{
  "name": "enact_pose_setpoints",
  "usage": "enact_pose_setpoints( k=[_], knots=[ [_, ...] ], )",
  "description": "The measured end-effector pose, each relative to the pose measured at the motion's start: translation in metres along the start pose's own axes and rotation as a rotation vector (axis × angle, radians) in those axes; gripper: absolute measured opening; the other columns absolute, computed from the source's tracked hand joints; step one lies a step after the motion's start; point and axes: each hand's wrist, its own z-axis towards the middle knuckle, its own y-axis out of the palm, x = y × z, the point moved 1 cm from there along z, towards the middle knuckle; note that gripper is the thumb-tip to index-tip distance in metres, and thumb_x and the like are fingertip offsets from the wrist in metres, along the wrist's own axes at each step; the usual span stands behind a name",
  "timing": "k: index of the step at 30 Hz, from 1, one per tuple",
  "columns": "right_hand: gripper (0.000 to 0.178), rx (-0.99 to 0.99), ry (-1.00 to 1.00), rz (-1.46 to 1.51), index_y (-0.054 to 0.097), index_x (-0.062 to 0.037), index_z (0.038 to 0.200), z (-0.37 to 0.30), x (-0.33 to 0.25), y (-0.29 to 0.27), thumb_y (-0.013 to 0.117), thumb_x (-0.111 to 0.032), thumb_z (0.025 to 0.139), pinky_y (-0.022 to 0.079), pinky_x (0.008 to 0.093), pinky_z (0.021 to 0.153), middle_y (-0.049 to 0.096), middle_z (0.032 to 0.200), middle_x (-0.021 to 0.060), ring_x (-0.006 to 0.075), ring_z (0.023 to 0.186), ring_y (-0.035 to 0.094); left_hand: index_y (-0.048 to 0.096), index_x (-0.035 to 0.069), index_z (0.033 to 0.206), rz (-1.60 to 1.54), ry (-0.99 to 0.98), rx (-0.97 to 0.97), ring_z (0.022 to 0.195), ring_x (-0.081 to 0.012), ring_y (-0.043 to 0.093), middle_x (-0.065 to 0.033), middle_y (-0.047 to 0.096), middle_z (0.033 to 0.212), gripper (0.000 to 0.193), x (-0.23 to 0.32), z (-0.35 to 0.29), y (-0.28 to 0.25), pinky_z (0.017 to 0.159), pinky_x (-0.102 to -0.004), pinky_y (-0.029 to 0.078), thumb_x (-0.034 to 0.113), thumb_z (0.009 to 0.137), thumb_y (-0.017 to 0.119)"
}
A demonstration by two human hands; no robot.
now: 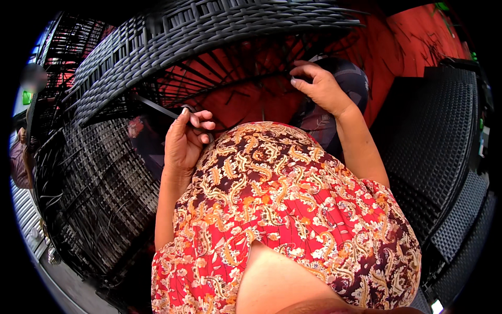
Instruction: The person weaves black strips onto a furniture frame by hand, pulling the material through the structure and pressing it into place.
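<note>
A large piece of dark grey wicker weaving (209,29) arches across the top of the view, with bare strands fanning out below its woven band. My left hand (185,133) is closed around a flat dark strip (159,107), pinched near the thumb, its far end running up left toward the weaving's lower edge. My right hand (321,90) hovers by my knee, close to the loose strand ends on the right. Its thumb and forefinger are apart, and nothing shows between them.
Another dark woven piece (110,178) with frayed strands stands at the left. On the right are stacked black woven panels (434,141). Cut strands lie scattered over the red floor (413,34). My patterned trouser leg (348,78) is beneath the right hand.
</note>
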Motion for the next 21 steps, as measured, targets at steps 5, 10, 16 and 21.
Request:
enact_pose_setpoints(
  k=[5, 10, 16, 21],
  knots=[
    [0.022, -0.039, 0.063, 0.083, 0.060, -0.0010, 0.103, 0.019, -0.012, 0.013, 0.058, -0.014, 0.085, 0.044, 0.0235, 0.060, 0.061, 0.081, 0.0027, 0.0082, 0.067, 0.053, 0.058, 0.001, 0.083, 0.202, 0.045, 0.161, 0.068, -0.0190, 0.062, -0.0142, 0.062, 0.088, 0.031, 0.010, 0.002, 0.013, 0.054, -0.0278, 0.052, 0.027, 0.093, 0.045],
    [0.036, -0.246, 0.026, 0.633, 0.052, -0.0003, 0.117, 0.018, -0.111, 0.029, 0.061, -0.006, 0.083, 0.035, 0.0149, 0.050, 0.061, 0.098, 0.0058, 0.0016, 0.057, 0.043, 0.062, 0.003, 0.088, 0.663, 0.136, -0.191, 0.067, -0.0133, 0.061, -0.0063, 0.064, 0.078, 0.033, -0.002, 0.006, 0.046, 0.061, -0.0260, 0.051, 0.027, 0.096, 0.041],
    [0.017, -0.658, -0.093, 0.406, 0.061, -0.0006, 0.102, 0.024, -0.181, 0.072, 0.059, -0.009, 0.088, 0.035, 0.0154, 0.049, 0.062, 0.078, 0.0002, 0.0006, 0.058, 0.045, 0.060, 0.002, 0.082, 0.989, 0.172, -0.437, 0.064, -0.0115, 0.059, -0.0030, 0.060, 0.069, 0.036, -0.007, 0.004, 0.057, 0.062, -0.0265, 0.050, 0.030, 0.097, 0.042],
    [0.014, -0.286, -0.475, 0.175, 0.062, 0.0013, 0.096, 0.023, -0.175, 0.081, 0.055, -0.010, 0.090, 0.042, 0.0232, 0.052, 0.060, 0.071, 0.0043, 0.0101, 0.058, 0.053, 0.054, 0.003, 0.113, 0.988, 0.812, -0.114, 0.099, -0.0146, 0.056, -0.0089, 0.053, 0.112, 0.027, 0.003, -0.009, 0.051, 0.074, -0.0277, 0.051, 0.019, 0.091, 0.055]
  ],
)
